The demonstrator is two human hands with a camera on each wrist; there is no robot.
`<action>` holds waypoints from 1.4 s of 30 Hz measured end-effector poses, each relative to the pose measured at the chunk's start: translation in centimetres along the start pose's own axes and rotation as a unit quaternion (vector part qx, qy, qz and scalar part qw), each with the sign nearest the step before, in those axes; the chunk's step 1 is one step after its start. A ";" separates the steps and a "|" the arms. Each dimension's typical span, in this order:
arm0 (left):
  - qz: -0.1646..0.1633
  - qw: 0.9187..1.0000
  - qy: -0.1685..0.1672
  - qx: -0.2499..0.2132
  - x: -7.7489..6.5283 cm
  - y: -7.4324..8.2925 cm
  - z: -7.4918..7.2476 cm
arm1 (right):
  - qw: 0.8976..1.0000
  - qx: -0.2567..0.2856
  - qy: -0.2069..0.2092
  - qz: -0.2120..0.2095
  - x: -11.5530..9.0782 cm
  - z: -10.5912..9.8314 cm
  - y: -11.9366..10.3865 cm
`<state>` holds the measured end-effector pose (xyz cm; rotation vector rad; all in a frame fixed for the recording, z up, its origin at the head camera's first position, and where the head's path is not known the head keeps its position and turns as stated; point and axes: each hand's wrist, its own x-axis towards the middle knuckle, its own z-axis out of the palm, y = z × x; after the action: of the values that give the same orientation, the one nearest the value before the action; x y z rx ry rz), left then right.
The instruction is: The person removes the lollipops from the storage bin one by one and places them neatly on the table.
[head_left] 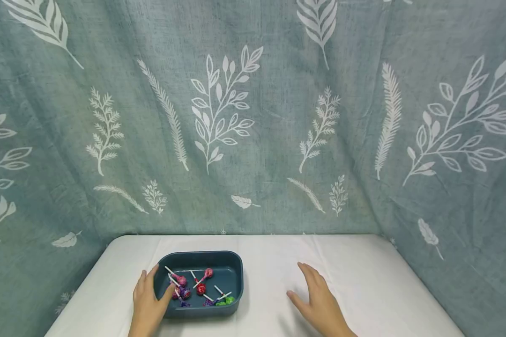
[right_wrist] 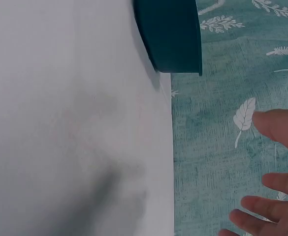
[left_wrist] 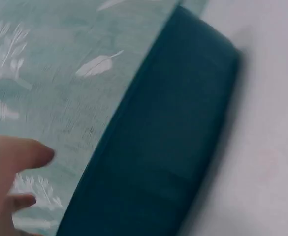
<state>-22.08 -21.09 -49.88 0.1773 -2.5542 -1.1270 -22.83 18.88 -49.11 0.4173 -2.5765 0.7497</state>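
A dark teal plastic bin [head_left: 199, 312] stands on the white table, left of the middle. Several wrapped lollipops lie in it: a red lollipop [head_left: 201, 289], a pink lollipop [head_left: 208, 273], green wrappers [head_left: 229, 300] at the near right, and purple and pink ones bunched on the left. At the bin's left end is my left hand [head_left: 146, 302], thumb and fingers spread; the left wrist view shows it apart from the bin's side [left_wrist: 158, 128]. My right hand [head_left: 320, 302] hovers over the table right of the bin, its fingers extended and holding nothing.
A white cloth [head_left: 274, 262] covers the table. Behind and at both sides hangs a green-grey curtain [head_left: 274, 140] with white leaf prints. The table's far edge meets the curtain just beyond the bin.
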 end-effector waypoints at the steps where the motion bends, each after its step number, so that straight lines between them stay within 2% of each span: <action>1: -0.025 0.999 -0.001 -0.041 0.3 -0.2 -0.1 | 1.000 0.014 -0.004 0.005 0.1 0.1 -0.1; 2: -0.049 0.995 0.000 -0.085 0.6 -0.5 -0.2 | 1.000 0.028 -0.007 0.007 0.2 0.1 -0.2; 4: -0.099 0.981 -0.002 -0.165 1.1 -1.0 -0.1 | 0.998 0.062 -0.018 0.018 0.4 0.4 -0.3; 7: -0.170 0.949 0.008 -0.267 1.7 -2.2 0.6 | 0.992 0.119 -0.040 0.032 0.9 1.0 -0.8; 10: -0.215 0.917 0.014 -0.335 2.1 -3.1 1.4 | 0.978 0.187 -0.075 0.044 1.5 1.7 -1.5; 12: -0.230 0.902 0.013 -0.365 2.2 -3.4 1.7 | 0.968 0.224 -0.102 0.042 1.9 2.1 -2.1; 13: -0.234 0.897 0.014 -0.375 2.2 -3.4 1.8 | 0.963 0.239 -0.115 0.041 2.2 2.4 -2.4; 16: -0.233 0.893 0.023 -0.385 2.4 -3.3 2.0 | 0.952 0.267 -0.150 0.028 3.1 3.1 -3.4; 20: -0.226 0.892 0.043 -0.389 2.4 -3.2 2.1 | 0.942 0.284 -0.179 0.013 4.3 4.1 -4.8; 23: -0.218 0.889 0.045 -0.399 2.3 -3.4 2.2 | 0.933 0.299 -0.200 0.000 5.2 4.7 -5.8; 28: -0.211 0.889 0.040 -0.404 1.9 -3.7 2.2 | 0.914 0.330 -0.236 -0.005 7.1 5.6 -7.0; 35: -0.214 0.889 0.042 -0.403 1.7 -3.6 2.2 | 0.913 0.330 -0.241 -0.017 9.9 7.0 -8.3; 36: -0.214 0.890 0.042 -0.401 1.7 -3.6 2.2 | 0.908 0.340 -0.247 -0.011 10.2 7.2 -8.5; 40: -0.213 0.892 0.044 -0.396 1.7 -3.5 2.2 | 0.863 0.413 -0.290 0.038 11.3 8.1 -9.1; 42: -0.213 0.892 0.044 -0.396 1.8 -3.5 2.2 | 0.847 0.430 -0.309 0.048 11.9 9.0 -9.2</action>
<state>-24.59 -22.36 -53.34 0.5717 -1.8127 -2.1591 -32.28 4.42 -46.37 0.9183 -2.6531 2.1144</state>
